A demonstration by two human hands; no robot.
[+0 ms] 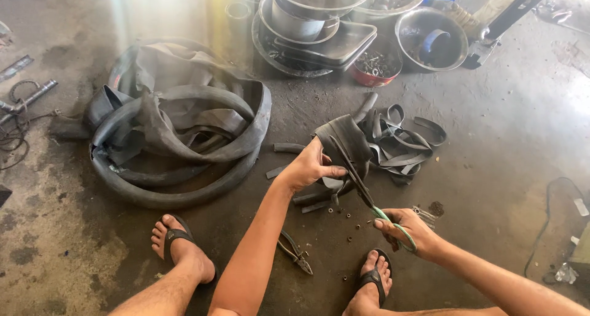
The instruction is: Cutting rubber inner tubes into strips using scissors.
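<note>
My left hand [310, 165] grips a piece of black rubber inner tube [344, 141] and holds it up off the floor. My right hand [409, 230] holds green-handled scissors [369, 196] whose blades reach up into the rubber piece. Just behind lies a heap of cut rubber strips [399, 141]. A few short rubber offcuts [289, 148] and small nuts [347, 216] are scattered on the concrete floor between my hands.
A pile of whole black inner tubes [178, 138] lies to the left. Metal bowls and trays [319, 27], one red bowl of bolts [375, 67], stand at the back. Pliers [295, 251] lie by my forearm. My sandalled feet [181, 248] rest on the floor.
</note>
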